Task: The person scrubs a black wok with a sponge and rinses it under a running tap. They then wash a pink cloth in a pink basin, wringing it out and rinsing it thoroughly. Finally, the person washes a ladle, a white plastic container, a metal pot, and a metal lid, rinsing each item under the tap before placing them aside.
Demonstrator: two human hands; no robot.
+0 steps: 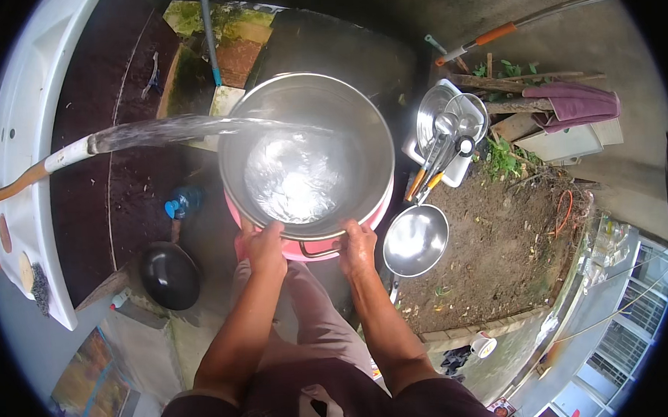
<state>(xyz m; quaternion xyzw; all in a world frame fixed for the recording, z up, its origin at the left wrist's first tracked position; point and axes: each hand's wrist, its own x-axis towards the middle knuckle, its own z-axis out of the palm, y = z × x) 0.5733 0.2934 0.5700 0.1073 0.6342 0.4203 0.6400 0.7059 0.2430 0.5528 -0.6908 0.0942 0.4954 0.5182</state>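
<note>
My left hand (pixel 264 247) and my right hand (pixel 358 245) grip the near rim of a large stainless steel pot (pixel 357 111), one on each side of its looped metal handle (pixel 319 250). A thick stream of water (pixel 165 131) runs from a pipe end (pixel 69 154) on the left into the pot. Water (pixel 292 176) swirls over its bottom. Beneath the pot shows the rim of a pink basin (pixel 308 254).
A white sink (pixel 46 223) stands at left, near a black wok (pixel 170 276) and a blue plastic bottle (pixel 187 201). At right are a steel pan (pixel 416 241), a white tray (pixel 456 171) with bowls and utensils, and a soil bed (pixel 484 257).
</note>
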